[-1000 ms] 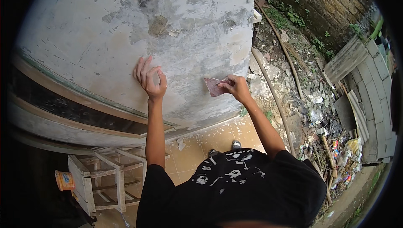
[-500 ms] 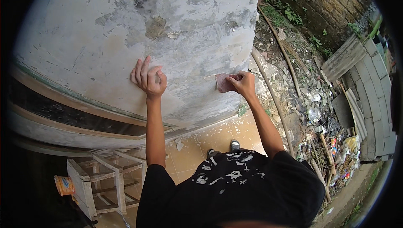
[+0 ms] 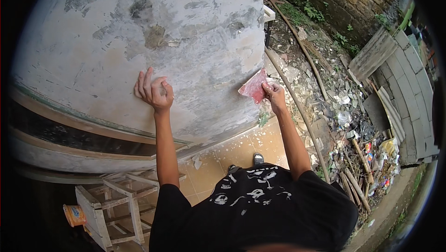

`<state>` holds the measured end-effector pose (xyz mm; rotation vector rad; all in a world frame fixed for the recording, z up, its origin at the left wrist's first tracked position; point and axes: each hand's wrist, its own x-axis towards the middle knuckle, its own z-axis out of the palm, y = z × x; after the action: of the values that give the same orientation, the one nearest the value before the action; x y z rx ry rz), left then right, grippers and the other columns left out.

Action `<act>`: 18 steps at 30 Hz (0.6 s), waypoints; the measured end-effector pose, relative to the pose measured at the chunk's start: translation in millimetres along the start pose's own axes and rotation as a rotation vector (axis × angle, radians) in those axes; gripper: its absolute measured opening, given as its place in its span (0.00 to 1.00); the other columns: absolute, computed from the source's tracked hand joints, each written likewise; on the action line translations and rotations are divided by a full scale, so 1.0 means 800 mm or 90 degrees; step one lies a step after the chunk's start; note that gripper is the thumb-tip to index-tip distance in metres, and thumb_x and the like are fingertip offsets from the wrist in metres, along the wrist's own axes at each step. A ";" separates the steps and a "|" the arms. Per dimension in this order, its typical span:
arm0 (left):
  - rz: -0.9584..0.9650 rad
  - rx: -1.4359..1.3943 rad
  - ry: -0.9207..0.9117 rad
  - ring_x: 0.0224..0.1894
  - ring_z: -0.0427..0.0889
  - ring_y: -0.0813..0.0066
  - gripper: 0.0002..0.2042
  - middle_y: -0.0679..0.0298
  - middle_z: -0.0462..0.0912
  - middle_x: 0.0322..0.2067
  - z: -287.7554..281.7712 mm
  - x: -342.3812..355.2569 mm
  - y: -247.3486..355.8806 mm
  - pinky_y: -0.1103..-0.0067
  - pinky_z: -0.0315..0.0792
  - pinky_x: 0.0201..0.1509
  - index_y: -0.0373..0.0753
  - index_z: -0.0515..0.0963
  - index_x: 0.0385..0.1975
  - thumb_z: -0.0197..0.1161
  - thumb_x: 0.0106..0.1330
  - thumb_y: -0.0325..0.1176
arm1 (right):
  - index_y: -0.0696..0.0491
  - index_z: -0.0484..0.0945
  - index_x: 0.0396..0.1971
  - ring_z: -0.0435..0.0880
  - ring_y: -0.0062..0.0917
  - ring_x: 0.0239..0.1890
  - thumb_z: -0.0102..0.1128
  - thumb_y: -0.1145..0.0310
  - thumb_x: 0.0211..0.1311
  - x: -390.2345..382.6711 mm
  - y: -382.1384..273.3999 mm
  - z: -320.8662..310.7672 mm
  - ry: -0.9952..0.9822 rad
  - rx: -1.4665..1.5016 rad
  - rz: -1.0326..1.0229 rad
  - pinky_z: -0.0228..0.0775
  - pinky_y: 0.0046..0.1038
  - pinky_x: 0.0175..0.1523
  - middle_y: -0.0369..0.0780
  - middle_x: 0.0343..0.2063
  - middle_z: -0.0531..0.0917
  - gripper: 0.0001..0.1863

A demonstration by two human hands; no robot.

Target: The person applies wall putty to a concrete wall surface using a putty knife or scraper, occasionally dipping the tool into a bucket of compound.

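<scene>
One thin reddish sheet [image 3: 253, 87], whitened across part of its face, is pinched between the thumb and fingers of the right grip [image 3: 275, 95], which is closed on its right-hand side. The sheet is held tilted near the right edge of a patchy grey-and-white wall [image 3: 200, 57]; whether its face is pressed to the wall cannot be told. The left grip [image 3: 155, 92] is held open at the wall, well apart from the sheet, with its fingers spread and loosely bent; its exact contact with the surface cannot be made out.

Toward the lower left, a dark strip [image 3: 83, 133] is framed in brown along the wall. Below, a tan tiled floor [image 3: 267, 140] is spattered with white flecks. A pale, worn wooden stool [image 3: 95, 215] is placed at the lower left, with an orange tub [image 3: 74, 215] seen at its left side. Past the wall's right edge, the ground is strewn with rubble [image 3: 341, 106], a long pole [image 3: 297, 100] is laid near the wall, and grey blocks [image 3: 409, 94] are stacked at the far right. A black shirt [image 3: 265, 215] with white markings is worn by the person.
</scene>
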<state>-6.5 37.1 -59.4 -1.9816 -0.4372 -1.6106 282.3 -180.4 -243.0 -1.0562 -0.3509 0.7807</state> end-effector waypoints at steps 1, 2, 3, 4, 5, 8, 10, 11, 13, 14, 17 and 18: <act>-0.001 0.005 -0.003 0.60 0.72 0.59 0.04 0.64 0.80 0.53 0.000 0.000 -0.002 0.64 0.55 0.64 0.51 0.78 0.33 0.55 0.64 0.36 | 0.56 0.79 0.28 0.78 0.15 0.22 0.70 0.67 0.59 0.005 0.005 0.013 0.027 0.012 -0.002 0.73 0.21 0.28 0.34 0.23 0.82 0.10; -0.003 0.011 -0.006 0.60 0.72 0.59 0.04 0.64 0.80 0.53 -0.001 -0.001 -0.003 0.64 0.55 0.64 0.51 0.78 0.33 0.55 0.64 0.37 | 0.57 0.79 0.28 0.79 0.16 0.22 0.70 0.67 0.58 0.007 0.010 0.026 0.054 0.025 -0.003 0.74 0.21 0.28 0.35 0.23 0.82 0.10; 0.000 0.016 -0.011 0.60 0.72 0.58 0.05 0.64 0.80 0.53 -0.002 -0.003 -0.004 0.64 0.55 0.64 0.51 0.78 0.33 0.55 0.65 0.37 | 0.57 0.79 0.28 0.79 0.16 0.21 0.71 0.66 0.58 0.011 0.019 0.037 0.076 0.029 -0.001 0.74 0.22 0.27 0.35 0.23 0.82 0.11; 0.001 0.013 -0.009 0.60 0.72 0.58 0.05 0.64 0.80 0.53 -0.003 -0.004 -0.004 0.64 0.55 0.64 0.51 0.78 0.33 0.55 0.65 0.37 | 0.57 0.79 0.28 0.79 0.17 0.21 0.71 0.65 0.57 0.015 0.028 0.044 0.100 0.034 0.000 0.74 0.22 0.26 0.35 0.22 0.81 0.12; 0.003 0.004 -0.020 0.61 0.71 0.56 0.04 0.62 0.79 0.54 -0.003 -0.005 -0.004 0.62 0.55 0.64 0.49 0.78 0.32 0.56 0.63 0.36 | 0.57 0.79 0.27 0.78 0.17 0.20 0.73 0.64 0.56 0.016 0.037 0.049 0.137 0.042 -0.008 0.72 0.22 0.24 0.35 0.22 0.81 0.13; 0.007 -0.004 -0.027 0.62 0.69 0.53 0.04 0.59 0.78 0.55 -0.001 -0.001 -0.002 0.61 0.54 0.65 0.47 0.78 0.32 0.57 0.62 0.35 | 0.57 0.79 0.26 0.77 0.16 0.20 0.73 0.64 0.55 0.020 0.053 0.042 0.135 0.036 0.034 0.71 0.22 0.23 0.35 0.21 0.80 0.13; 0.008 -0.004 -0.029 0.62 0.69 0.53 0.04 0.60 0.78 0.55 -0.003 -0.002 -0.002 0.61 0.54 0.65 0.46 0.78 0.32 0.57 0.62 0.34 | 0.58 0.79 0.24 0.75 0.16 0.19 0.73 0.65 0.55 0.016 0.058 0.039 0.141 0.044 0.044 0.68 0.22 0.22 0.35 0.20 0.80 0.13; 0.002 -0.005 -0.027 0.62 0.69 0.53 0.04 0.60 0.78 0.55 -0.002 -0.002 -0.001 0.61 0.54 0.65 0.46 0.78 0.32 0.57 0.62 0.34 | 0.58 0.79 0.23 0.75 0.16 0.19 0.73 0.65 0.55 0.014 0.060 0.033 0.153 -0.024 0.041 0.68 0.22 0.22 0.35 0.20 0.80 0.14; -0.002 -0.009 -0.020 0.62 0.69 0.53 0.04 0.60 0.78 0.55 0.000 0.001 0.001 0.61 0.54 0.65 0.46 0.78 0.32 0.57 0.61 0.34 | 0.59 0.79 0.23 0.75 0.16 0.19 0.73 0.65 0.55 0.017 0.075 0.005 0.167 -0.091 0.033 0.67 0.22 0.22 0.35 0.19 0.80 0.14; -0.005 -0.015 -0.020 0.62 0.69 0.53 0.04 0.60 0.78 0.55 0.002 0.002 0.003 0.61 0.54 0.65 0.46 0.78 0.32 0.57 0.61 0.34 | 0.59 0.79 0.23 0.75 0.16 0.19 0.73 0.64 0.55 0.010 0.084 -0.018 0.178 -0.214 0.028 0.67 0.22 0.23 0.36 0.19 0.80 0.14; -0.010 -0.008 -0.030 0.63 0.69 0.53 0.03 0.60 0.77 0.55 -0.004 0.000 -0.001 0.61 0.54 0.65 0.47 0.78 0.32 0.57 0.61 0.33 | 0.60 0.80 0.24 0.76 0.17 0.20 0.72 0.63 0.55 -0.024 0.077 -0.040 0.159 -0.292 0.022 0.68 0.22 0.24 0.37 0.19 0.81 0.15; -0.012 -0.003 -0.037 0.63 0.69 0.53 0.03 0.61 0.77 0.55 -0.006 0.000 -0.004 0.61 0.54 0.65 0.47 0.78 0.32 0.57 0.61 0.33 | 0.60 0.80 0.25 0.77 0.17 0.20 0.73 0.61 0.55 -0.035 0.061 -0.036 0.136 -0.246 0.016 0.67 0.21 0.24 0.37 0.20 0.81 0.16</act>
<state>-12.0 36.3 -57.7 -2.0375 -0.4754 -1.5709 261.1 -206.6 -296.6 -1.4954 -0.3118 0.6278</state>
